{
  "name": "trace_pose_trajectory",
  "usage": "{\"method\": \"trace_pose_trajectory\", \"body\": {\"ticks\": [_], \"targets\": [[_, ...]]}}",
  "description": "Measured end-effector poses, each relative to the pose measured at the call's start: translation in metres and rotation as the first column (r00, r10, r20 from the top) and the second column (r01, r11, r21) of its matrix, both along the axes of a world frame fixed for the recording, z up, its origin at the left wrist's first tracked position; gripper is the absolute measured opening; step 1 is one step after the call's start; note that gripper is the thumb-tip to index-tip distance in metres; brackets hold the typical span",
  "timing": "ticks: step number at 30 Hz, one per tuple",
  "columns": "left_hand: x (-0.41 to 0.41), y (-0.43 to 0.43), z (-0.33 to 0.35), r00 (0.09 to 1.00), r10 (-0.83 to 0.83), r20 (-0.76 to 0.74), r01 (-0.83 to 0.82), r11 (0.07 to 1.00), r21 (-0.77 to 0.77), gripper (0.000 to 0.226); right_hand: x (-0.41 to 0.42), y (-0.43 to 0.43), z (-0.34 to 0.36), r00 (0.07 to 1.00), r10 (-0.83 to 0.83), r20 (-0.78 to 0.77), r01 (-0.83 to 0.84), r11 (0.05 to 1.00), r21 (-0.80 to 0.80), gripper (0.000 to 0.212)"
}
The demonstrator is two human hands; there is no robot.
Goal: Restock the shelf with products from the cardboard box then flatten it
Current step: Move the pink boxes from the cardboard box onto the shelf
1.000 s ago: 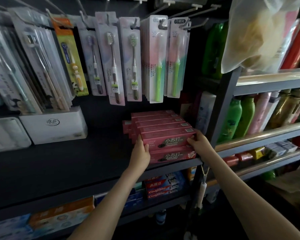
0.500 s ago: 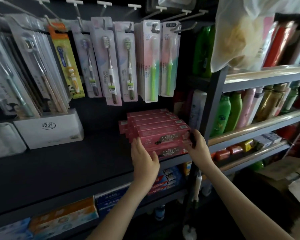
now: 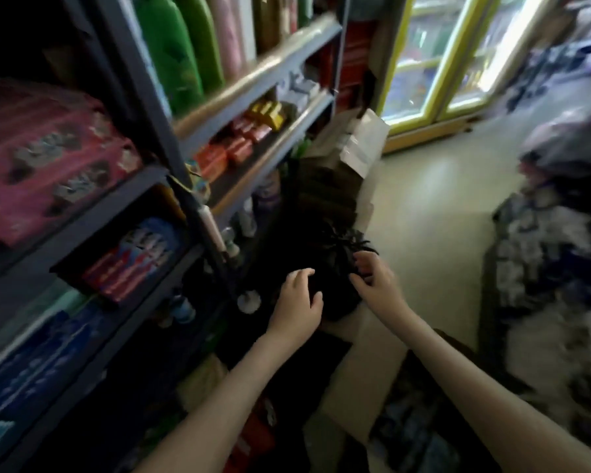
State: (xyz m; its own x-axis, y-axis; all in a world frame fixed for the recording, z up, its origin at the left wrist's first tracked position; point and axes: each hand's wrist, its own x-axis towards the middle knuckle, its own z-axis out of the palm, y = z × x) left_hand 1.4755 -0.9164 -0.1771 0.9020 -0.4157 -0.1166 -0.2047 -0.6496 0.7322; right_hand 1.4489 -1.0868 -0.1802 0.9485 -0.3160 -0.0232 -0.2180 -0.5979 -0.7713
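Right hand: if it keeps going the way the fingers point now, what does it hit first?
Probably the dark, spiky-looking object right at the fingertips of the right hand. It is blurred and in shadow, so contact or a small gap cannot be told.

The whole picture is blurry, most of all at the edges. Bright light comes from the glass doors [image 3: 437, 56] at the top right and shines on the floor [image 3: 434, 186]. The shelf [image 3: 144, 186] side is dark and bends at the edges.
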Motion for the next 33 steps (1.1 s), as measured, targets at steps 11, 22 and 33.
{"method": "trace_pose_trajectory", "body": {"ticks": [11,22,33], "targets": [[-0.114,-0.192,-0.195,0.917,-0.301,-0.261,0.347,0.925,0.156,0.044,-0.211,-0.182,-0.203,0.859,-0.318,-0.400,0.355,0.935,0.019,0.040],[-0.195,-0.319,-0.493,0.862,-0.417,-0.288,0.504,0.760,0.411,0.045,-0.297,-0.248,-0.477,0.688,-0.397,-0.607,0.509,0.860,0.014,0.049],[-0.170,-0.364,-0.711,0.802,-0.545,-0.247,0.504,0.392,0.770,0.061,-0.271,-0.238,-0.653,0.664,-0.433,-0.610,0.524,0.851,-0.033,0.047]]}}
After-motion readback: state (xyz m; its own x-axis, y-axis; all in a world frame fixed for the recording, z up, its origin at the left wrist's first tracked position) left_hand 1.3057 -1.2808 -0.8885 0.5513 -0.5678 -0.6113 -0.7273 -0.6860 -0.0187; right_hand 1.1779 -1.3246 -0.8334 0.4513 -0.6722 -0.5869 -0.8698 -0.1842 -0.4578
